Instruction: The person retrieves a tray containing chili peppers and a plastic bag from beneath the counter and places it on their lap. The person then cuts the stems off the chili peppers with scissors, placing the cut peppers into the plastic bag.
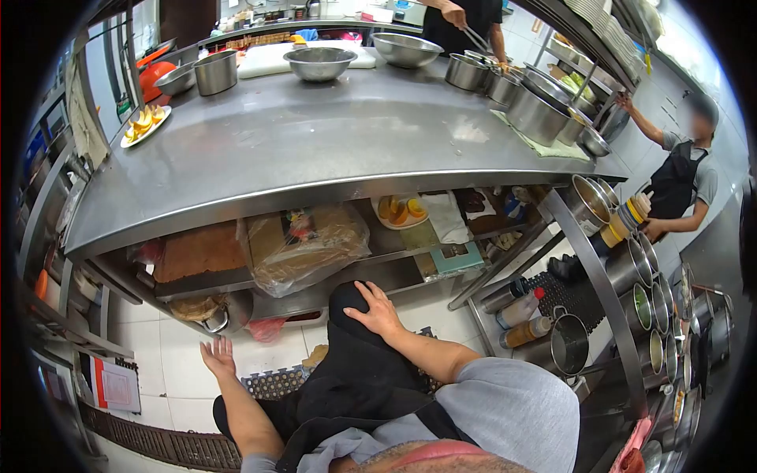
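My left hand (pixel 218 356) is held out low over the tiled floor, palm up with the fingers apart, and nothing is in it. My right hand (pixel 374 311) lies flat on my bent, black-clad knee (pixel 344 301), also without any object. Just ahead of the knee is the open lower shelf of the steel counter, with a large plastic-wrapped cardboard piece (pixel 303 244) on it. Farther right on that shelf sits a white plate (pixel 418 221) of orange pieces, beside a folded white cloth (pixel 446 217).
On the steel countertop (pixel 315 142) stand metal bowls (pixel 319 63), a pot (pixel 215 72) and a plate of orange wedges (pixel 144 126). Racks with pots (pixel 569 343) and sauce bottles line the right. One co-worker (pixel 686 169) stands at right; another (pixel 461 24) uses tongs behind the counter.
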`<state>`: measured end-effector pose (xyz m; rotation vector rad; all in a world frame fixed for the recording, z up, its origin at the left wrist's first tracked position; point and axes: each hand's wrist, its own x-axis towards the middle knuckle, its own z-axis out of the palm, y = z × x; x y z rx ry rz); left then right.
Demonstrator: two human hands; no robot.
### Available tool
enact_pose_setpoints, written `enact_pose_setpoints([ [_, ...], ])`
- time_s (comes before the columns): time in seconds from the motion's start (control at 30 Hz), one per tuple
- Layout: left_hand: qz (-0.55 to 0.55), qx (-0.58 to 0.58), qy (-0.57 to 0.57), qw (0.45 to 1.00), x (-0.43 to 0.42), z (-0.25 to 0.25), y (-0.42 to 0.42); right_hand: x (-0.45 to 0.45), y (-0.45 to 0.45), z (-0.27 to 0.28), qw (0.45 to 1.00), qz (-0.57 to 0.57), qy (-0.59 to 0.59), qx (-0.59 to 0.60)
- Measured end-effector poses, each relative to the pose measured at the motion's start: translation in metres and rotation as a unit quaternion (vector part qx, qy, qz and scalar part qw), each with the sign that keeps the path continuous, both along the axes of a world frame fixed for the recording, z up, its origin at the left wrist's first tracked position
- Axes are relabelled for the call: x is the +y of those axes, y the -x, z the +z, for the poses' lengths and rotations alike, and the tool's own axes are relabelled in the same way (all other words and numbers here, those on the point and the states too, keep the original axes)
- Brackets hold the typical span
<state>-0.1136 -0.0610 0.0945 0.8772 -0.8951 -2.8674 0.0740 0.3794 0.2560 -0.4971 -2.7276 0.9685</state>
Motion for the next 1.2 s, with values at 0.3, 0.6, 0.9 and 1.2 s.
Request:
enact_pose_setpoints([
  [0.3,-0.253,-0.018,0.196,0.947,-0.005,0.037,0.068,-0.005,0.014,-0.005,1.0,-0.003,-0.022,-0.001],
  [0.6,-0.138,-0.086,0.313,0.936,0.039,0.023,0.038,-0.013,0.021,-0.004,0.999,-0.002,-0.042,0.001],
  [0.9,-0.084,-0.047,0.187,0.978,0.041,0.02,0.021,-0.01,0.016,-0.006,1.0,0.0,-0.022,-0.001],
  [1.2,0.035,0.051,0.082,0.995,0.037,0.012,-0.087,-0.022,0.026,-0.006,1.0,0.016,-0.006,0.017],
])
